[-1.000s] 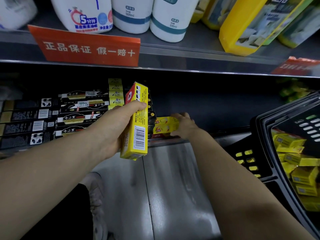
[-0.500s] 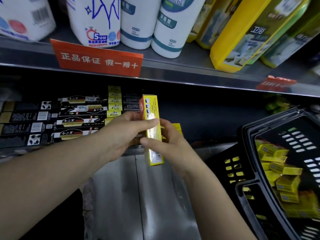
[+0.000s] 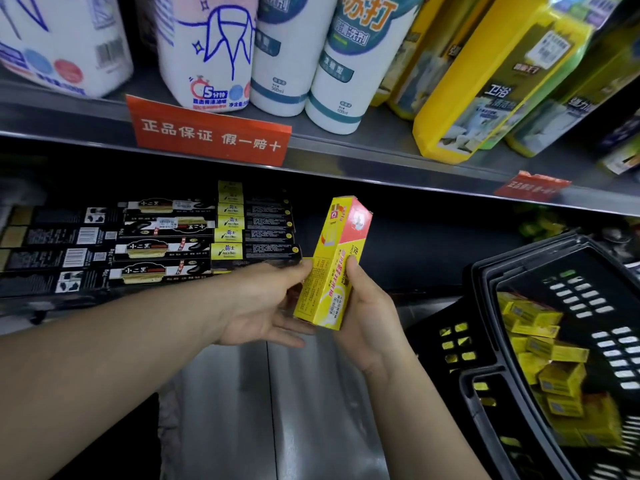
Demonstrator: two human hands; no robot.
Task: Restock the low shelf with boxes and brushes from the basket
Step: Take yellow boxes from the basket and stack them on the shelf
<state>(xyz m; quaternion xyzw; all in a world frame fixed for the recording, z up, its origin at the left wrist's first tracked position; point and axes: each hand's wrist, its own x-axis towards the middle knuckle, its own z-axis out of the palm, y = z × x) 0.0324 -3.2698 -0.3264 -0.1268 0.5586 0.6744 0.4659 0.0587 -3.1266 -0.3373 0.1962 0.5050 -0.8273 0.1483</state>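
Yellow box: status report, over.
Right hand grips box, tilted upright. Left hand touches its side. Not yet on low shelf. Basket to the right, apart.

A yellow box point(image 3: 332, 268) — red end up, nearly upright — sits in the right hand point(image 3: 367, 317), left hand point(image 3: 263, 306) touching. More boxes point(image 3: 547, 344) fill the basket point(image 3: 426, 317) rightward.

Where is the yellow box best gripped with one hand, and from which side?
Grip the yellow box around its middle, thumb in front and fingers behind, coming from the right, much as the right hand does. It is long, slim and nearly upright, so a middle grip should keep it balanced.
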